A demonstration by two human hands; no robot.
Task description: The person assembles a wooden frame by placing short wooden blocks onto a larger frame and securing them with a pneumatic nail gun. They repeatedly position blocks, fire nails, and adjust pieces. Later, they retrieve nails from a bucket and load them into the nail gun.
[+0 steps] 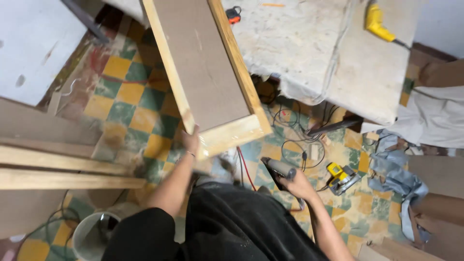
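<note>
Floor [140, 108]: yellow/green checker tiles, dusty w/ sawdust. Worktable [309, 48] at top, covered w/ a stained pale sheet hanging off the front edge. Blue-white panel [34, 43] leans top left.

Wooden frame panel [205, 72], pale timber edges + brown board infill, runs tilted from the table edge down over the floor, mid-picture. Left hand [191, 141] grips its lower left corner, fingers wrapped on the frame edge. Right hand [297, 186] closed round a grey power tool [279, 170], held low just right of the panel's bottom end, not touching it.

Around: yellow circular saw [342, 178] on tiles right of the tool; black cables [295, 130] tangled under the table; yellow drill [376, 23] + small orange-black item [233, 14] on the tabletop; timber planks [63, 169] stacked left; grey bucket [94, 234] bottom left; crumpled blue-grey cloth [398, 179] right. Cables + saw crowd the floor below the panel.
</note>
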